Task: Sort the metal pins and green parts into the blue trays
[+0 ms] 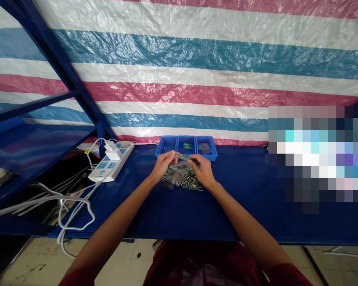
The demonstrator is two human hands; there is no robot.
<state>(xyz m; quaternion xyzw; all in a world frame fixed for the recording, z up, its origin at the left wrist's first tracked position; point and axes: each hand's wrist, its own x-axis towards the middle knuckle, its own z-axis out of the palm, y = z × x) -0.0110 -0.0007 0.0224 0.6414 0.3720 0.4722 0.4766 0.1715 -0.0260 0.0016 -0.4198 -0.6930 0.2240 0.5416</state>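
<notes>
Between my two hands is a small, thin green piece (183, 157), too small to identify for certain. My left hand (164, 163) pinches its left end, with the thumb and forefinger together. At the other end, the fingers of my right hand (203, 169) close on it. Below lies a mixed pile (181, 176) of thin metal rods, green bits and crumpled clear plastic. Just behind the hands stands a blue bin (210, 158) with three compartments. Green pieces (187, 146) lie in the middle one and small greyish items (204, 148) in the right one.
A white power strip (103, 174) with a plugged-in white adapter (112, 151) lies to the left, its white cables (77, 228) looping over the table edge. A blue metal frame (62, 67) rises at left. Striped plastic sheeting (197, 87) hangs behind the blue table (244, 198). The right side is pixelated.
</notes>
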